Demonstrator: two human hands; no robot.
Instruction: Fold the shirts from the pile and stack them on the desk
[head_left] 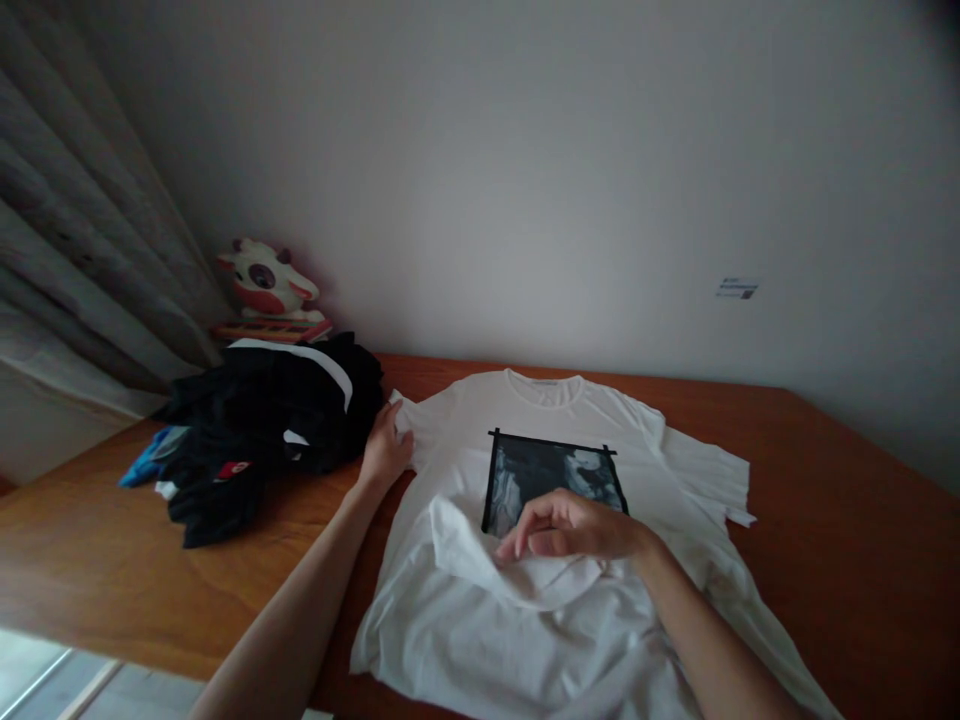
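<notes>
A white T-shirt [457, 430] lies spread on the wooden table, collar toward the wall, with a dark framed photo print [540, 470] on its chest. At the left sleeve, my left hand [386, 448] pinches the sleeve's edge between thumb and fingers. My right hand [574, 525] hovers over the lower edge of the print, covering part of it. Its fingers are loosely bent and apart, the tips close to a raised fold of the shirt; whether they touch the cloth is hard to see. Below that fold the fabric is rumpled, and the hem runs out of view at the bottom.
A pile of black clothes [262, 410] with white and blue parts sits on the table [97, 540] to the left. Behind it a cow figure [270, 285] stands against the wall. A curtain [67, 220] hangs at the far left, and a small label [737, 289] is on the wall.
</notes>
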